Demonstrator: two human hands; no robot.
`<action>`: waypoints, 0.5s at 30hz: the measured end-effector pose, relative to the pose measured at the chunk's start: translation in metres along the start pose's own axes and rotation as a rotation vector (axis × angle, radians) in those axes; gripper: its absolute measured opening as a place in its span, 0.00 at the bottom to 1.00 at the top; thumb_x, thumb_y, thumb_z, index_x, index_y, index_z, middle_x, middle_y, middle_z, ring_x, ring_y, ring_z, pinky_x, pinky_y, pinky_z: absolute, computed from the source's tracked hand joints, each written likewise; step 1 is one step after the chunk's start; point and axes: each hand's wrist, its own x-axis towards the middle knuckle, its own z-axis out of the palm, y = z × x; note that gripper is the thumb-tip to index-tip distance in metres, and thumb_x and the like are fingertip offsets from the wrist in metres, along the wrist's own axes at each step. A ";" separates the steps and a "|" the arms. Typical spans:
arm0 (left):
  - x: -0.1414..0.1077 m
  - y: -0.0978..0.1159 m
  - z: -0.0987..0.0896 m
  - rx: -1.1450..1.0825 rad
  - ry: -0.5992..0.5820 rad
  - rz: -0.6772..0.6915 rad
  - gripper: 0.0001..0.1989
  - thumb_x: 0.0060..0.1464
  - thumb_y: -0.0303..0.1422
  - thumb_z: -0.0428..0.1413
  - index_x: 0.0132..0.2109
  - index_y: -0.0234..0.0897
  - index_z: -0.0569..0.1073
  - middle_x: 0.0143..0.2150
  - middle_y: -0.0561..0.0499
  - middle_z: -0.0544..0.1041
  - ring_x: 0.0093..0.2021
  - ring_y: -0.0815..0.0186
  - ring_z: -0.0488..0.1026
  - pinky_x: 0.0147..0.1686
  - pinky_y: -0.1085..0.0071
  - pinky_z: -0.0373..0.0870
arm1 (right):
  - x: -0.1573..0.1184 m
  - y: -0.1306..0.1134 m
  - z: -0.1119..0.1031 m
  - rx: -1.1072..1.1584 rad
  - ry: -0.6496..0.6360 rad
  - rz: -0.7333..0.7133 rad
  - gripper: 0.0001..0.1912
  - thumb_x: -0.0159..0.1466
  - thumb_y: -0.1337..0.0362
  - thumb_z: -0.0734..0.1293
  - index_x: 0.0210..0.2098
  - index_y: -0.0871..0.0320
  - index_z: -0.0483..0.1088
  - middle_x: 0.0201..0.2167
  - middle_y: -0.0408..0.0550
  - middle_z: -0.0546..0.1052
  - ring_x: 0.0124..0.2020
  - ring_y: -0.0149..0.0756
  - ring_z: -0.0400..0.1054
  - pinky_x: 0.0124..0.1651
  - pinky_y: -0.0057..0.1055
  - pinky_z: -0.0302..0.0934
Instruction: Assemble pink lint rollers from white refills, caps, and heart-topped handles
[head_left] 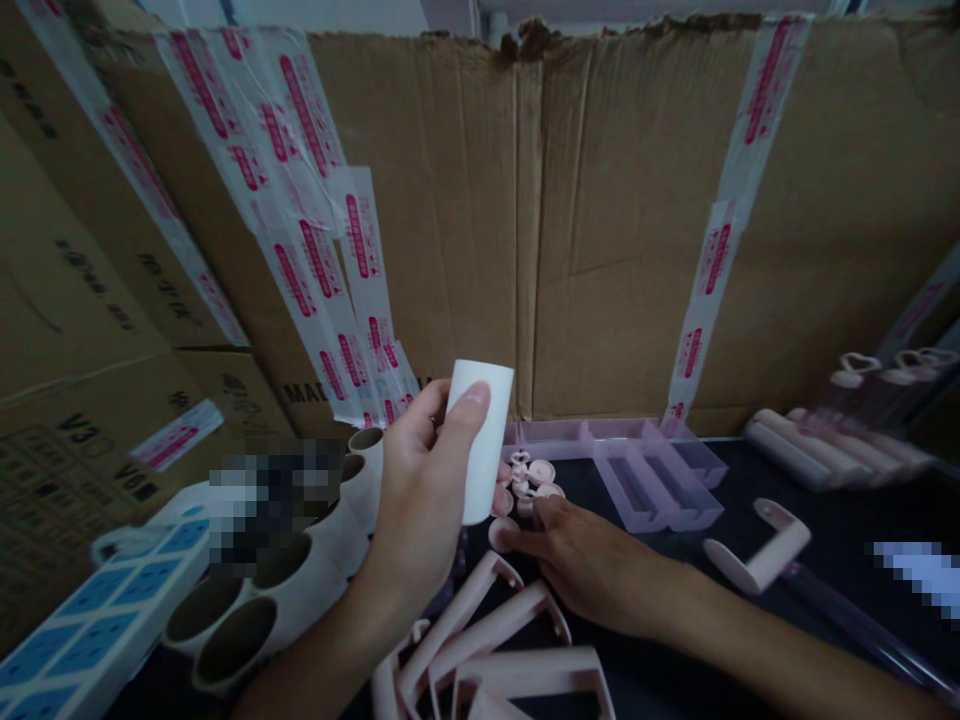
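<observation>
My left hand (pixel 427 490) is closed round a smooth white paper roll (pixel 486 440), held upright and slightly tilted, thumb across its front. Lower and to the right, my right hand (pixel 592 565) reaches palm down into a small heap of pale pink round caps (pixel 541 473). Its thumb meets a pink cap (pixel 502 534) at the near edge of the heap, and its curled fingers touch others; their tips are partly hidden. Below the hands lie several pink U-shaped handles (pixel 525 670), piled over one another.
White rolls with brown cores (pixel 281 560) stand at left beside a blue-and-white power strip (pixel 112 600). Behind is a purple divided tray (pixel 652 480) against a tall cardboard wall (pixel 622 230). At right lie a pink handle with a clear tube (pixel 772 550) and several bundled pink rollers (pixel 832 450).
</observation>
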 end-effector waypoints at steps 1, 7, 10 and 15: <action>0.000 0.000 0.000 0.000 0.002 -0.001 0.14 0.59 0.45 0.58 0.38 0.39 0.68 0.20 0.56 0.70 0.15 0.67 0.66 0.12 0.77 0.62 | 0.000 0.000 0.001 -0.005 0.004 0.004 0.27 0.67 0.80 0.61 0.60 0.51 0.68 0.40 0.52 0.66 0.43 0.47 0.66 0.45 0.37 0.64; 0.000 0.002 -0.001 0.010 -0.011 0.010 0.14 0.59 0.45 0.58 0.39 0.38 0.68 0.19 0.58 0.68 0.14 0.67 0.66 0.12 0.77 0.62 | 0.003 -0.003 -0.001 -0.011 0.042 0.008 0.23 0.68 0.79 0.62 0.59 0.53 0.68 0.42 0.51 0.69 0.45 0.44 0.67 0.48 0.34 0.65; 0.000 0.003 -0.001 0.017 -0.003 0.005 0.15 0.60 0.46 0.57 0.38 0.39 0.68 0.18 0.57 0.69 0.14 0.68 0.66 0.12 0.77 0.62 | 0.007 -0.005 -0.002 -0.038 0.079 0.032 0.26 0.67 0.81 0.61 0.62 0.58 0.65 0.47 0.54 0.69 0.49 0.46 0.66 0.52 0.37 0.65; 0.000 0.005 -0.003 0.025 0.006 0.008 0.15 0.60 0.46 0.57 0.38 0.39 0.68 0.19 0.56 0.70 0.13 0.69 0.66 0.12 0.78 0.61 | 0.012 -0.006 0.004 -0.068 0.107 0.062 0.32 0.61 0.85 0.61 0.63 0.63 0.62 0.57 0.61 0.66 0.59 0.50 0.60 0.61 0.45 0.62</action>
